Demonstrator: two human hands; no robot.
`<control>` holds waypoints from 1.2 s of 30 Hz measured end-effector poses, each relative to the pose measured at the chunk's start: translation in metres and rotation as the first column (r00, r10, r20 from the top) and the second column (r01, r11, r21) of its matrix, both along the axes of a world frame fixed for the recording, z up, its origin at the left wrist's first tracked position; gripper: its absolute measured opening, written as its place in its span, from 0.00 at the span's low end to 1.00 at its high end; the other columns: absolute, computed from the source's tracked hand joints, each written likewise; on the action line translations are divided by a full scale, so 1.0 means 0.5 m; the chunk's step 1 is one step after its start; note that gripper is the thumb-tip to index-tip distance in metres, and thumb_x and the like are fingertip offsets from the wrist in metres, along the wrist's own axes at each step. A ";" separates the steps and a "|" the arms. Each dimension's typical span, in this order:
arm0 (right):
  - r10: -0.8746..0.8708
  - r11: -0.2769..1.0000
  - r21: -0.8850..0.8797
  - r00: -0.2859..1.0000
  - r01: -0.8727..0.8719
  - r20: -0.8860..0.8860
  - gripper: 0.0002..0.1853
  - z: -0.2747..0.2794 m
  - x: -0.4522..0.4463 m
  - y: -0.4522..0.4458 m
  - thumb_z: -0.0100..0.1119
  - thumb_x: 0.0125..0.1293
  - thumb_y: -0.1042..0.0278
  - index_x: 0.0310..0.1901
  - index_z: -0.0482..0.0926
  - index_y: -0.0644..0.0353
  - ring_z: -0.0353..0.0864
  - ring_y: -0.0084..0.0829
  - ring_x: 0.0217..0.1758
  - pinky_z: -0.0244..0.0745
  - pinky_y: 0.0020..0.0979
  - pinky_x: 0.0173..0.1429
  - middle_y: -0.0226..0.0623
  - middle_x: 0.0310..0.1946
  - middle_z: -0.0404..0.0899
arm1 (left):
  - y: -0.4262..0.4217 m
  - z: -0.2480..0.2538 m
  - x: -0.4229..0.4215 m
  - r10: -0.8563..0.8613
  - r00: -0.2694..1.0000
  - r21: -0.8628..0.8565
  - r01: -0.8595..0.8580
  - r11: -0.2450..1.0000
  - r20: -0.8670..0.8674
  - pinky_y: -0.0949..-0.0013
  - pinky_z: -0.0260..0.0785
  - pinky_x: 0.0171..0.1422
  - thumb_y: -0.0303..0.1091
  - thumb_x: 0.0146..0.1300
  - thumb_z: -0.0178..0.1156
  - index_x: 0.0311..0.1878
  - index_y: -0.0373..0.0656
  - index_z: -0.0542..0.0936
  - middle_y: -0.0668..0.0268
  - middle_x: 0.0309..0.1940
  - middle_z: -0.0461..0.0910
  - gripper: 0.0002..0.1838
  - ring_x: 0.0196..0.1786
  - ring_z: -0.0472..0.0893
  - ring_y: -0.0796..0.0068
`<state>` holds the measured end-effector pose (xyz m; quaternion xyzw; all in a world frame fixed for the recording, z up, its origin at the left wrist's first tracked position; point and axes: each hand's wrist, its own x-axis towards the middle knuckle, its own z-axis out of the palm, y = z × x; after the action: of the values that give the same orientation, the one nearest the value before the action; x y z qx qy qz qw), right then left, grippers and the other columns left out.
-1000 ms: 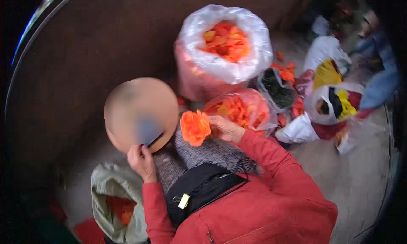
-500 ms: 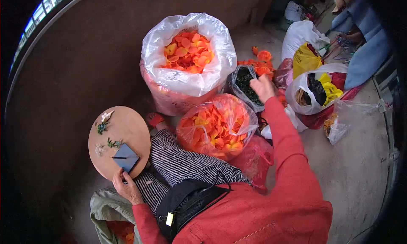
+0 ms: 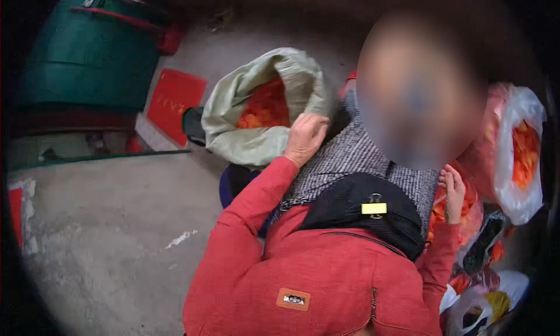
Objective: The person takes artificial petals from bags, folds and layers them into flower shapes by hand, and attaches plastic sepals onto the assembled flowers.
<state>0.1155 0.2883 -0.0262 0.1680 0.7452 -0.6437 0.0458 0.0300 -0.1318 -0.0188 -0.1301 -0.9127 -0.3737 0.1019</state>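
My left hand [image 3: 307, 138] is at the near right rim of a pale green woven sack [image 3: 233, 149]. Its fingers are curled together, and whatever they hold, if anything, is hidden. Orange-red petals [image 3: 265, 107] lie inside the sack. On the other side of my lap, my right hand [image 3: 453, 196] is raised with fingers slightly bent and apart, nothing visible in it. It is beside a clear bag of orange petals [image 3: 472, 219]. A large blurred patch covers the area above my lap and hides what lies there.
At the right stands a big white plastic bag [image 3: 518, 202] of orange petals, with a bag of dark green pieces [image 3: 485, 242] below it. Far left are a green container [image 3: 87, 56] and a red flat piece [image 3: 175, 105]. A black pouch [image 3: 356, 219] sits at my waist.
My view has swung left, bringing the sack into the middle. My left hand has left the round board's edge for the sack's rim. My right hand has drawn back from the dark green bag.
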 end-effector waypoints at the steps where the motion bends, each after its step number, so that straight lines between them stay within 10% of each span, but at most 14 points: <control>1: 0.061 0.993 0.100 0.998 -0.059 -0.021 0.16 -0.009 -0.011 0.004 0.46 0.68 0.67 0.53 0.70 0.67 0.72 0.18 0.39 0.69 0.19 0.43 0.33 0.42 0.76 | -0.040 -0.011 0.018 0.064 0.997 -0.047 -0.062 0.997 0.031 0.63 0.66 0.48 0.27 0.52 0.58 0.35 0.39 0.78 0.58 0.33 0.77 0.06 0.42 0.75 0.58; 12: 0.076 0.970 0.227 0.996 -0.086 0.053 0.15 0.011 -0.046 -0.016 0.47 0.67 0.70 0.52 0.72 0.67 0.69 0.15 0.40 0.64 0.16 0.46 0.28 0.41 0.75 | -0.354 -0.221 -0.004 0.558 0.817 -0.212 -0.525 0.824 0.147 0.57 0.68 0.48 0.33 0.52 0.58 0.36 0.36 0.78 0.51 0.35 0.78 0.11 0.44 0.76 0.51; 17: 0.060 0.939 0.340 0.998 -0.059 0.007 0.14 0.029 -0.051 -0.053 0.47 0.67 0.72 0.51 0.72 0.68 0.70 0.17 0.42 0.64 0.19 0.50 0.29 0.41 0.74 | -0.350 -0.245 -0.067 0.631 0.741 -0.476 -0.480 0.737 0.230 0.55 0.70 0.47 0.40 0.54 0.57 0.40 0.36 0.79 0.49 0.42 0.77 0.17 0.46 0.77 0.51; 19: 0.039 0.941 0.334 0.999 -0.047 0.031 0.14 0.024 -0.049 -0.049 0.47 0.66 0.72 0.51 0.72 0.68 0.70 0.18 0.43 0.64 0.20 0.50 0.30 0.42 0.74 | -0.358 -0.251 -0.081 0.730 0.500 -0.708 -0.283 0.647 0.466 0.55 0.71 0.46 0.38 0.55 0.55 0.40 0.38 0.80 0.50 0.43 0.77 0.15 0.46 0.77 0.52; 25: -0.022 0.905 0.426 0.997 -0.013 0.078 0.12 0.036 -0.054 -0.062 0.49 0.65 0.71 0.48 0.74 0.67 0.73 0.19 0.40 0.68 0.21 0.46 0.33 0.39 0.77 | -0.434 -0.385 -0.036 0.635 0.617 -0.763 -0.084 0.641 0.465 0.54 0.72 0.47 0.34 0.57 0.52 0.38 0.39 0.80 0.52 0.40 0.79 0.12 0.45 0.79 0.55; 29: -0.109 0.930 0.342 0.990 0.134 -0.091 0.10 0.091 -0.081 -0.084 0.48 0.66 0.71 0.43 0.76 0.67 0.75 0.19 0.35 0.71 0.21 0.40 0.31 0.31 0.77 | -0.433 -0.384 -0.022 0.606 0.618 -0.588 -0.271 0.762 0.501 0.51 0.68 0.49 0.46 0.56 0.54 0.52 0.46 0.73 0.47 0.40 0.78 0.22 0.45 0.76 0.47; 36: -0.038 0.905 0.391 0.948 0.166 -0.315 0.09 0.178 -0.221 -0.122 0.48 0.66 0.72 0.42 0.76 0.67 0.76 0.20 0.35 0.70 0.21 0.40 0.33 0.33 0.77 | -0.389 -0.347 -0.034 0.587 0.642 -0.661 -0.163 0.732 0.493 0.54 0.69 0.48 0.41 0.54 0.55 0.41 0.44 0.80 0.51 0.40 0.78 0.15 0.45 0.77 0.51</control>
<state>0.0049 0.2273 0.0626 0.1134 0.8524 -0.4913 -0.1382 0.0128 -0.3263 -0.1921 0.1935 -0.9575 -0.0776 -0.1994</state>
